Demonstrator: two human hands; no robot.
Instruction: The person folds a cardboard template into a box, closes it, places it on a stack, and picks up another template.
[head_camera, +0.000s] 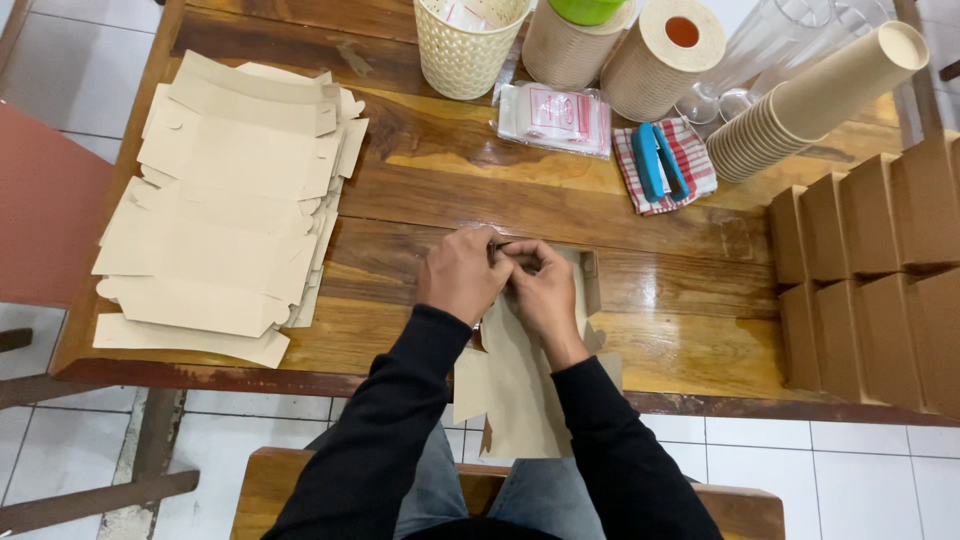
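Note:
A brown cardboard box blank (520, 385), partly folded, lies at the near edge of the wooden table (560, 210) and hangs over it toward my lap. My left hand (462, 272) and my right hand (543, 290) are pressed together at its far end, pinching a raised flap between fingers and thumbs. One side wall (590, 280) of the box stands upright just right of my right hand. My black sleeves cover part of the blank.
A pile of flat box blanks (225, 200) lies at the left. Folded brown boxes (870, 270) stand in rows at the right. At the back are a cream basket (465, 45), paper rolls (665, 60), stacked paper cups (820, 100), a blue stapler (660, 160) on a checked cloth, and a plastic packet (555, 118).

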